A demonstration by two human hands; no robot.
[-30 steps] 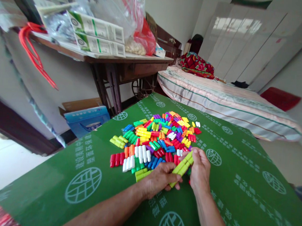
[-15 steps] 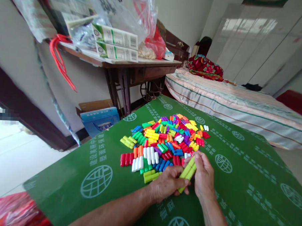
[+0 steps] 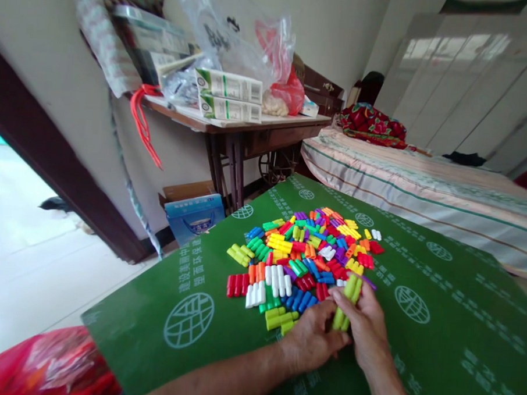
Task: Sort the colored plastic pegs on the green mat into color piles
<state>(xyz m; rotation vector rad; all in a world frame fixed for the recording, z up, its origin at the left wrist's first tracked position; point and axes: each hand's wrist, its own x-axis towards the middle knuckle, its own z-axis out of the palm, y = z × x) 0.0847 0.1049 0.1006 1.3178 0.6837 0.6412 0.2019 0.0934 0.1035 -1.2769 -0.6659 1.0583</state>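
over lettered board (image 3: 235, 330), hands (image 3: 310, 339) hold pieces (image 3: 349, 300)

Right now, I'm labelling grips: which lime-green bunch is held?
The lime-green bunch raised in the right hand, its lower end at the left hand; the others lie in or beside the pile.

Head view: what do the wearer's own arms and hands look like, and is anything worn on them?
The left forearm and right forearm show no sleeves. The left hand and right hand are ungloved; no watch or bracelet is visible.
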